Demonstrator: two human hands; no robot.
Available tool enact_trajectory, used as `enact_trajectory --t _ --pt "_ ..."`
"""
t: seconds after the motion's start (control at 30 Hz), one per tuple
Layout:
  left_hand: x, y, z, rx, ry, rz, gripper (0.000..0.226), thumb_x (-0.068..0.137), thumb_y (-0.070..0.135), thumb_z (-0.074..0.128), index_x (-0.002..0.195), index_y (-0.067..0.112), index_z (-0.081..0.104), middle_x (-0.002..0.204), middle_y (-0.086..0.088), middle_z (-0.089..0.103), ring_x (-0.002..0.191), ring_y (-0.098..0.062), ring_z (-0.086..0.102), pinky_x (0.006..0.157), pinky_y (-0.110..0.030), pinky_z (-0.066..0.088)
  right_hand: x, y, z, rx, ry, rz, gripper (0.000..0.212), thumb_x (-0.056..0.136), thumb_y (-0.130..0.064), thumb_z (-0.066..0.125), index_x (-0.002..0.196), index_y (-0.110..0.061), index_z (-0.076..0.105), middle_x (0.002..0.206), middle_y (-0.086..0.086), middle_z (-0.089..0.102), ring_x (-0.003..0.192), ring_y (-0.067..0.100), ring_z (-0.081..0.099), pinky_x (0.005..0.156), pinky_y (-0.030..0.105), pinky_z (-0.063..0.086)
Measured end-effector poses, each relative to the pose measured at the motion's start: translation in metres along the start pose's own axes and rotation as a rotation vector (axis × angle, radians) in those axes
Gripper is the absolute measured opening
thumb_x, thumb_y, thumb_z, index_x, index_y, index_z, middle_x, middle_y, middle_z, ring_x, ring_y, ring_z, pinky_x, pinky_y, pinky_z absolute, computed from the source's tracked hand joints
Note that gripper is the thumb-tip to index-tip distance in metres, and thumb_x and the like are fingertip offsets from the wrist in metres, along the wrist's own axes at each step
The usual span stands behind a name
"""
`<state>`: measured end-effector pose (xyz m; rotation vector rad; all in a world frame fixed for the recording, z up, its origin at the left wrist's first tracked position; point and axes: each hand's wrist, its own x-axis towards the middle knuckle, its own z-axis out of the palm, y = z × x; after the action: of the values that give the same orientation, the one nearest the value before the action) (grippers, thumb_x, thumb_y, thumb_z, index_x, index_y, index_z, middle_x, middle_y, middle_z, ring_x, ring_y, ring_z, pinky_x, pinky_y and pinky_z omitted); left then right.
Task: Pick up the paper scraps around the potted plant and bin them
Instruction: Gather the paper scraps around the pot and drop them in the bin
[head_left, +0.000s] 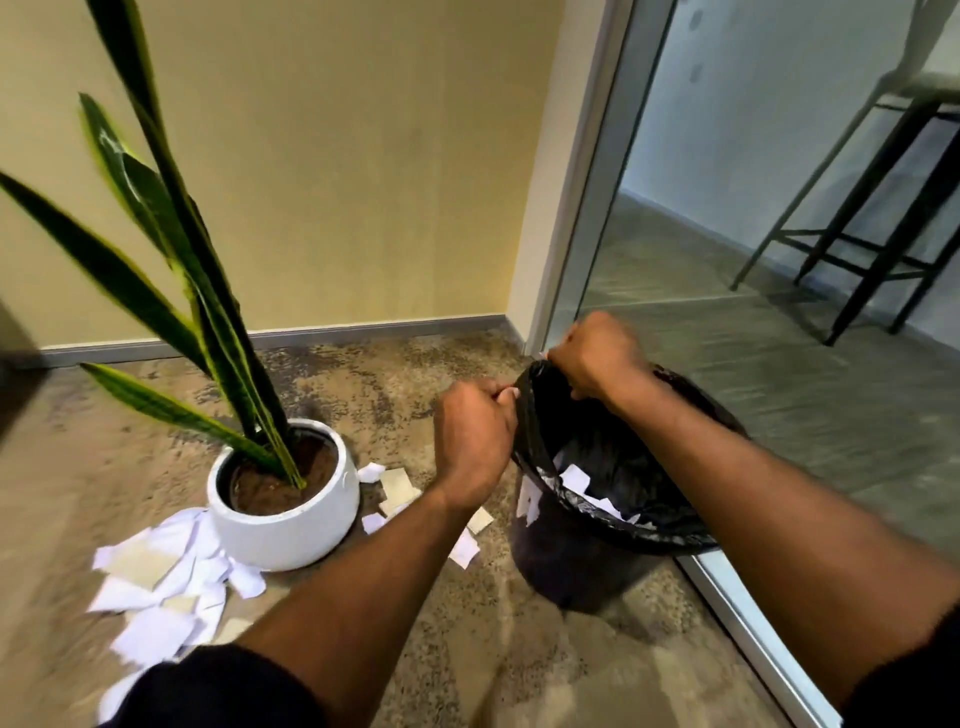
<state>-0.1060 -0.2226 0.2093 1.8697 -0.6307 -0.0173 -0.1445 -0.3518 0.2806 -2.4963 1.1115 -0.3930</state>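
Though under paper scraps (156, 634), mottled corner carpet (405, 395).

Pot (283, 519)–bin (566, 571) gap: I see carpet (415, 374), forearm (374, 566) across.
Left of pot: leaves (171, 249) overhead.
Right of bin: glass (779, 260).
Bin mouth: left hand (475, 436), right hand (597, 358) grip liner's (530, 415) far edge.
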Motion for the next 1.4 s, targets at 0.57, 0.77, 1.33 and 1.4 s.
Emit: enact_trajectory --t 0.57,0.77,1.33,1.4 --pt "-0.041 -0.211 -0.065 0.277 -0.190 -0.387 0.020 0.088 0.020 0.067 0.086 0.003 0.076 0.084 -0.013 0.075 0.077 -0.028 0.070 0.075 -0.041 0.055 -0.066 -0.028 0.221 -0.067 -0.316 -0.085 0.017 0.082 -0.006 0.054 0.086 -0.005 0.071 0.088 0.017 0.070 0.079 0.031 0.067 0.063 0.027 0.047" --pt "-0.064 -0.265 -0.049 0.458 -0.527 -0.419 0.054 0.083 0.039 0.071 0.125 0.009 0.057 0.124 -0.013 0.062 0.113 -0.030 0.058 0.096 -0.041 0.048 -0.063 0.004 0.272 -0.195 -0.429 -0.126 0.020 0.084 -0.015 0.055 0.097 -0.006 0.068 0.104 0.018 0.068 0.096 0.034 0.064 0.075 0.032 0.050" --pt "-0.076 -0.297 -0.021 0.640 -0.492 -0.453 0.062 0.084 0.052 0.066 0.126 0.020 0.035 0.119 -0.012 0.049 0.108 -0.032 0.054 0.083 -0.044 0.049 -0.055 0.050 0.341 -0.479 -0.564 -0.280 0.062 0.084 -0.051 0.058 0.131 -0.016 0.040 0.124 0.016 0.045 0.111 0.038 0.050 0.086 0.041 0.046" --pt "-0.075 -0.297 -0.020 0.655 -0.509 -0.442 0.060 0.086 0.051 0.064 0.127 0.020 0.034 0.119 -0.012 0.047 0.108 -0.033 0.053 0.083 -0.045 0.049 -0.053 0.052 0.339 -0.486 -0.528 -0.327 0.051 0.089 -0.043 0.053 0.131 -0.015 0.042 0.120 0.018 0.048 0.106 0.039 0.054 0.085 0.041 0.047"
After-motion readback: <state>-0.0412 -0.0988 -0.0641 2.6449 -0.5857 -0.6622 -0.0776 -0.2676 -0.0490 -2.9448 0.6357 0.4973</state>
